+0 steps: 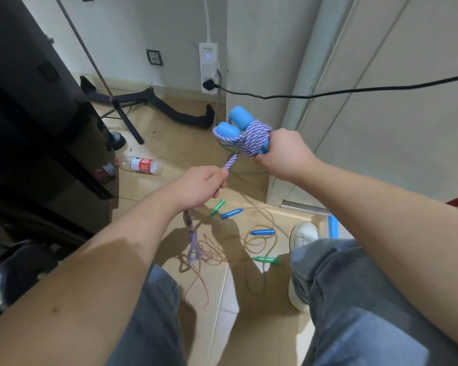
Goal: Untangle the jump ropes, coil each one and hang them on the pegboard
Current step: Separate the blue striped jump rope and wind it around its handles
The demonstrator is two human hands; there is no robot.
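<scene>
My right hand [284,154] grips the two light-blue handles [232,128] of a purple-and-white braided jump rope [251,140], which is wound several times around them. My left hand [200,184] pinches the same rope just below the wraps; the loose remainder hangs down from that hand to the floor [192,241]. On the floor below lie thin tangled ropes [249,241] with small blue handles [262,231] and green handles [266,259]. No pegboard is in view.
A plastic bottle [139,165] lies on the tiled floor at the left beside dark furniture [37,128]. A tripod stand [122,112] and a power strip [209,67] with a black cable are by the wall. My white shoe [303,235] stands near the ropes.
</scene>
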